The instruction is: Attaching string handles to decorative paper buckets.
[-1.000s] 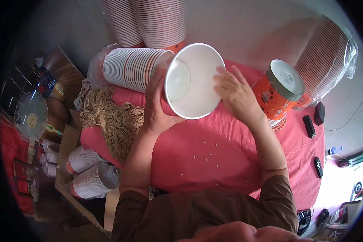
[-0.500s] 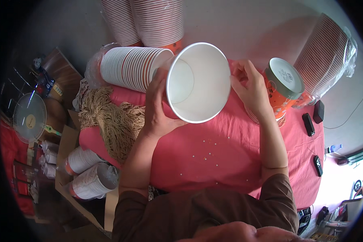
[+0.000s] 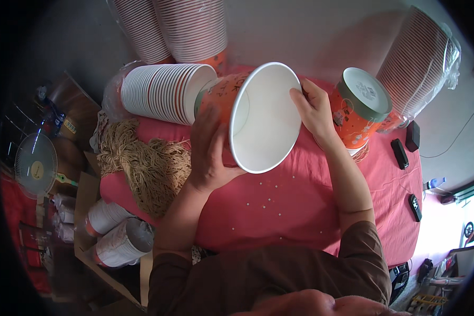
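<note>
A large paper bucket (image 3: 271, 124), white inside and orange outside with a green base, is tilted in front of me, its open mouth toward me. My left hand (image 3: 208, 160) is wrapped round its left side, fingers along the outer wall. At the right rim, my right hand (image 3: 317, 111) pinches the edge, thumb at the lip; its other fingers are partly hidden. Just right of that hand, an upside-down orange bucket (image 3: 353, 113) with a green base stands on the cloth. A nested stack of white-rimmed buckets (image 3: 158, 92) lies on its side to the left.
A pink cloth (image 3: 300, 210) with small pale dots covers the table. Beige string (image 3: 142, 163) is heaped at the left. Tall bucket stacks (image 3: 192, 31) stand behind, and a wrapped one (image 3: 418, 68) leans at right. A cardboard box (image 3: 84, 210) holds more. A remote control (image 3: 415, 207) lies rightward.
The bucket has turned, so more of its orange outer wall shows. My right hand has closed on its rim. The whole view has shifted slightly.
</note>
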`<state>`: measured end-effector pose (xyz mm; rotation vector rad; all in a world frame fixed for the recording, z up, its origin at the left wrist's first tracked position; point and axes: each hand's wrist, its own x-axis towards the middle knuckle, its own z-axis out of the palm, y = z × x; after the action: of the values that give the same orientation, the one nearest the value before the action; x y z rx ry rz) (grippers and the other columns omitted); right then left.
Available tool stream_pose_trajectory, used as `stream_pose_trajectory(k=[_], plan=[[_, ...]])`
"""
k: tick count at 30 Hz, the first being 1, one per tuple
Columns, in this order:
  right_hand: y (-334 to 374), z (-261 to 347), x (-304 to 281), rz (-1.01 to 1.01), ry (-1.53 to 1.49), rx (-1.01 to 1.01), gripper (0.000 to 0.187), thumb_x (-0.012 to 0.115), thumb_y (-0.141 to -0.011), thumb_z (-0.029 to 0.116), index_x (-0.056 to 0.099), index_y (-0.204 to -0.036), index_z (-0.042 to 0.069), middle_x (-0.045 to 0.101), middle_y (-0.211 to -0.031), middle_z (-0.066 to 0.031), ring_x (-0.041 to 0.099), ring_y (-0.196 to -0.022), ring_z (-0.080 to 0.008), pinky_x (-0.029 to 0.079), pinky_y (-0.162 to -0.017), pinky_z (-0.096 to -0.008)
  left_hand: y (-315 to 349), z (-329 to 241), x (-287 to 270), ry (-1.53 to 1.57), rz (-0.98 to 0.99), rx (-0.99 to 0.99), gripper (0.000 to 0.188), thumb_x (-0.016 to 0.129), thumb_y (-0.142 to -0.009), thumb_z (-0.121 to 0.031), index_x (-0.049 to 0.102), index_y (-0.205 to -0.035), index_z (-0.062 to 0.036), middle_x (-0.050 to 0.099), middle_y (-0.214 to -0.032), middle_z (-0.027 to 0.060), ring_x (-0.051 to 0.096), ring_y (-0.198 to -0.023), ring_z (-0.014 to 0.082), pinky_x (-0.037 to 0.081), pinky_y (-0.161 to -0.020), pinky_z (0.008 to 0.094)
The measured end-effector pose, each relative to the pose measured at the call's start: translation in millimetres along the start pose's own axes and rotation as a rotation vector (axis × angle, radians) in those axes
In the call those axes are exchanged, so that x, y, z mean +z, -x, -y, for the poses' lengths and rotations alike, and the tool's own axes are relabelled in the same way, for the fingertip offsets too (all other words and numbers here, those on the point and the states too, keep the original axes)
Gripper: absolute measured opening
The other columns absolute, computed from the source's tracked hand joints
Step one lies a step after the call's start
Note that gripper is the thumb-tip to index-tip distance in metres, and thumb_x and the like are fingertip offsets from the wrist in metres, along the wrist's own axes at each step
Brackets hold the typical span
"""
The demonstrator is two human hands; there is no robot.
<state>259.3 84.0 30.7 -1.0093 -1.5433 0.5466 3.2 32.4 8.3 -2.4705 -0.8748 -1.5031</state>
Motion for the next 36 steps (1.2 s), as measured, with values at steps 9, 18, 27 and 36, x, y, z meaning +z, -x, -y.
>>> stream_pose_trajectory(k=[9, 18, 27, 36], plan=[[1, -5, 4, -0.055, -0.011, -0.036, 0.017, 0.053, -0.09, 0.003, 0.045, -0.076, -0.002, 0.039, -0.063, -0.0007, 0.038, -0.062, -0.0054, 0.034, -0.051, -0.0287, 7, -8, 7, -0.149, -0.1, 0.219, 0.1, 0.091, -0.064, -0.045, 0.039, -0.139, -0.0048, 0.042, -0.146, 0.0263, 0.043, -0.135, 0.0458, 0.029, -0.112, 0.0622], [0, -10, 6, -0.071, -0.027, -0.016, 0.016, 0.048, -0.087, -0.001, 0.038, -0.074, 0.001, 0.032, -0.064, -0.0011, 0.033, -0.062, -0.0063, 0.032, -0.05, -0.0289, 7, -14, 11, -0.158, -0.101, 0.236, 0.102, 0.09, -0.065, -0.048, 0.036, -0.142, -0.0083, 0.041, -0.148, 0.0248, 0.041, -0.137, 0.0436, 0.028, -0.113, 0.0602], [0, -15, 5, -0.037, 0.02, 0.025, 0.015, 0.048, -0.087, 0.001, 0.039, -0.074, 0.0, 0.035, -0.063, -0.0031, 0.036, -0.062, -0.0073, 0.034, -0.051, -0.0301, 7, -13, 11, -0.16, -0.066, 0.227, 0.106, 0.091, -0.062, -0.048, 0.036, -0.143, -0.0078, 0.04, -0.148, 0.0244, 0.041, -0.137, 0.0431, 0.028, -0.113, 0.0597], [-2, -14, 2, 0.016, 0.105, 0.098, 0.014, 0.048, -0.087, 0.005, 0.042, -0.076, -0.001, 0.042, -0.061, -0.0078, 0.04, -0.06, -0.0105, 0.039, -0.052, -0.0329, 5, -8, 11, -0.123, -0.063, 0.196, 0.106, 0.092, -0.061, -0.046, 0.037, -0.142, -0.0052, 0.041, -0.147, 0.0254, 0.041, -0.137, 0.0444, 0.031, -0.112, 0.0609]])
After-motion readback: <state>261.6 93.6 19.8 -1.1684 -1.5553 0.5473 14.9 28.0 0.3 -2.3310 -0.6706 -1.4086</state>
